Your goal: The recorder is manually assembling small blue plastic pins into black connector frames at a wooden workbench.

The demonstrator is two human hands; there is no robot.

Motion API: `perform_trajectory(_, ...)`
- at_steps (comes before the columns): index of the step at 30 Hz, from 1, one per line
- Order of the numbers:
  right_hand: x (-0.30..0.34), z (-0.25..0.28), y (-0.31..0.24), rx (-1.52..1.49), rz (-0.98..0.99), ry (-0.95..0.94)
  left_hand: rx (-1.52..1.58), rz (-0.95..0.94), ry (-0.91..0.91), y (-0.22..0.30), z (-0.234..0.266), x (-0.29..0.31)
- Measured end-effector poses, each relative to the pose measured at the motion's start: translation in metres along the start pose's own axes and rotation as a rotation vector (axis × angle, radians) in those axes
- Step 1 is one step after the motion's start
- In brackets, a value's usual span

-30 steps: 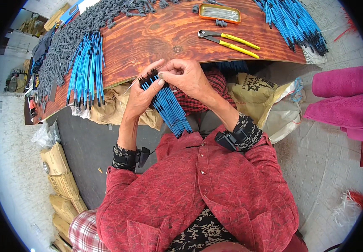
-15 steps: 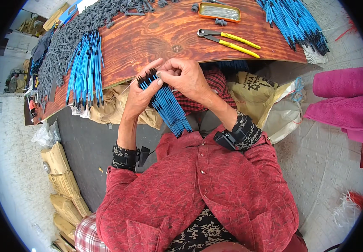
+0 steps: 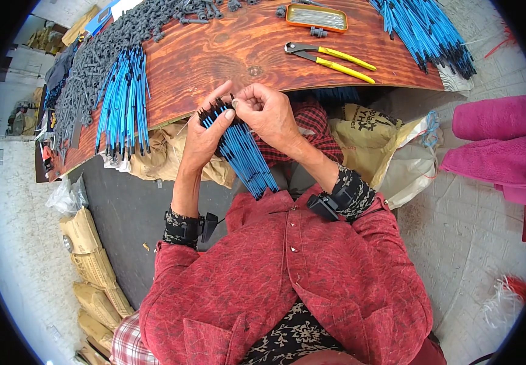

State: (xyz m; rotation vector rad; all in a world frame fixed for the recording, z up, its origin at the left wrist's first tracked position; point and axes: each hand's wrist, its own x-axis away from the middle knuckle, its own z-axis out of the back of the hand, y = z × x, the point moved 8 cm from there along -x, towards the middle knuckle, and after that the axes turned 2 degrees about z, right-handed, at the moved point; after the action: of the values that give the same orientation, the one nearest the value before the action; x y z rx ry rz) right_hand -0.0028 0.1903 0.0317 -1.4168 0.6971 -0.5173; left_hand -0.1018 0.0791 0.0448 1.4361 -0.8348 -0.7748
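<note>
Bundle of slim blue rods with black ends (image 3: 246, 158), 1 lot: held above the lap, slanting from the near edge of the table down to the jacket front, black ends uppermost.

Left hand (image 3: 204, 139): clamped around the upper part of the bundle, thumb laid across the front, forefinger extended behind the black ends.

Right hand (image 3: 270, 120): thumb and forefinger drawn close together at the bundle's upper right edge, beside a raised black end; whether they pinch that end, cannot tell. Other fingers curled.

Wooden table (image 3: 208, 70): reddish-brown, strong grain, stocked as follows.

Pliers, 1 pair (image 3: 345, 70): dark head pointing left, yellow handles spread, lying near the edge.

Shallow tin, orange rim (image 3: 314, 28): holds thin silvery pins (image 3: 317, 17); 1 grey fitting (image 3: 319, 33) just beside it.

Grey plastic fittings (image 3: 107, 61): large heap along the far left side.

Further blue rods, 2 lots: left stack (image 3: 124, 100) overhanging the edge beside the heap; right stack (image 3: 424, 39) at the right-hand end.

Off the table: 2 magenta towels (image 3: 499, 119) at right; open pale sack (image 3: 409, 164) under the edge; brown paper sacks (image 3: 94, 267) in a row at lower left.
</note>
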Motion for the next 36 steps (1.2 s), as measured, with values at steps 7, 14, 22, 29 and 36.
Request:
perform_trajectory(7, -0.002, -0.003, 0.005, -0.095, -0.034, -0.014, -0.064, -0.036, 0.011, 0.002, 0.001, 0.001)
perform_trajectory(14, 0.0, 0.001, 0.004, -0.073, -0.016, -0.022, -0.044, -0.015, -0.014, 0.003, -0.005, 0.001)
perform_trajectory(22, -0.001, -0.003, 0.007, -0.097, -0.012, -0.021, -0.045, -0.016, -0.013, 0.004, -0.002, 0.002)
perform_trajectory(29, 0.0, -0.002, 0.004, -0.099, -0.008, -0.018, -0.064, -0.031, -0.019, 0.004, -0.004, 0.001)
perform_trajectory(36, 0.002, 0.0, -0.004, -0.095, 0.01, -0.023, -0.066, -0.018, -0.028, 0.007, -0.009, 0.001)
